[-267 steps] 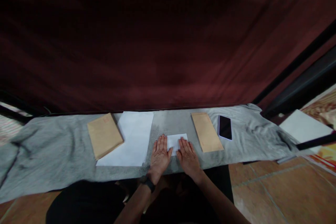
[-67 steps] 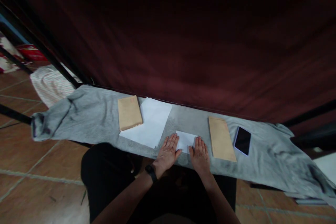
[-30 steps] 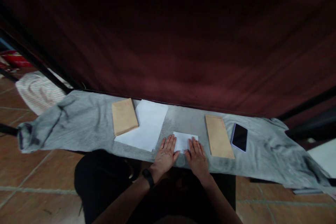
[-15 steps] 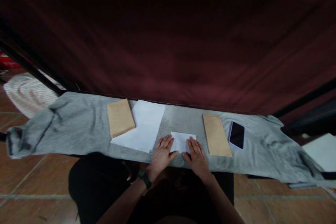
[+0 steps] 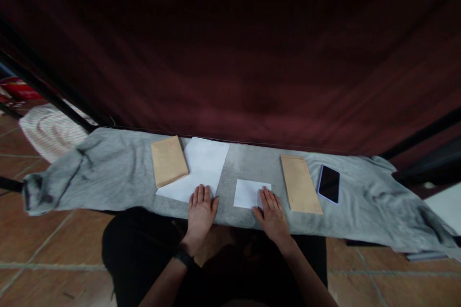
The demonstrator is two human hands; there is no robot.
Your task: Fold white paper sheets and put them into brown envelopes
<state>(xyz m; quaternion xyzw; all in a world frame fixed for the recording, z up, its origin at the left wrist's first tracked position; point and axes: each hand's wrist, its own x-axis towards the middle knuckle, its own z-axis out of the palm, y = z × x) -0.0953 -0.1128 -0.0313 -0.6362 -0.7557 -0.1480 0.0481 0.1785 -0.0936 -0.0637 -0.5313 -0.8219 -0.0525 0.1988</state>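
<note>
One dark red curtain (image 5: 230, 57) hangs behind a grey cloth (image 5: 108, 177) draped over the bench. On the cloth lie a large white sheet (image 5: 207, 163) partly under a brown envelope (image 5: 168, 160), a second envelope (image 5: 300, 183), a small folded paper (image 5: 248, 193) and a phone (image 5: 329, 183). Flat and open, the left hand (image 5: 200, 206) rests on the sheet's near edge and the right hand (image 5: 272, 207) touches the paper's right corner.

The person's left hand (image 5: 200, 206) left the small folded paper (image 5: 250, 193), where it had lain flat half a second before, and slid leftward to rest palm-down on the near edge of the large white sheet (image 5: 203, 165), leaving the paper's left half uncovered.
</note>
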